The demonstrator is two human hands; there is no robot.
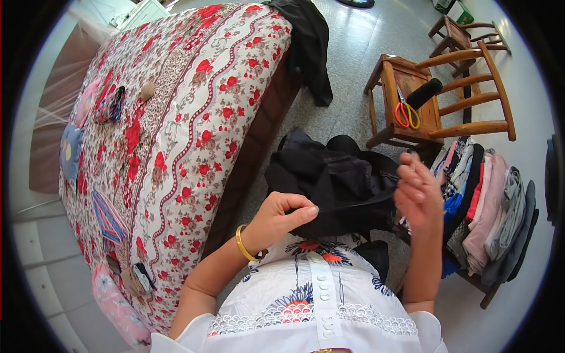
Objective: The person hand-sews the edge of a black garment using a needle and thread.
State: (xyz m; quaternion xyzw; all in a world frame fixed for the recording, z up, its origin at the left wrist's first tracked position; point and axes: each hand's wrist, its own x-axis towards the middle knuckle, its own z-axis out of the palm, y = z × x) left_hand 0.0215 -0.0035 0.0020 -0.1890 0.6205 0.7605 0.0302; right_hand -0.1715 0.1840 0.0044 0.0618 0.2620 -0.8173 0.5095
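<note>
A black garment lies bunched over my lap, its folds running down towards the floor. My left hand, with a gold bangle at the wrist, is closed at the garment's near edge, thumb pressed against the forefinger. From those fingertips a thin pale line, like a thread or a fabric edge, runs right across the black cloth. My right hand is raised at the garment's right side, its fingers curled and drawn together near the thumb. Whatever sits between its fingertips is too small to make out.
On a wooden chair lie scissors with red and yellow handles and a black cylindrical thing. Folded clothes are stacked at the right. A bed with a floral sheet fills the left; dark cloth hangs from its corner.
</note>
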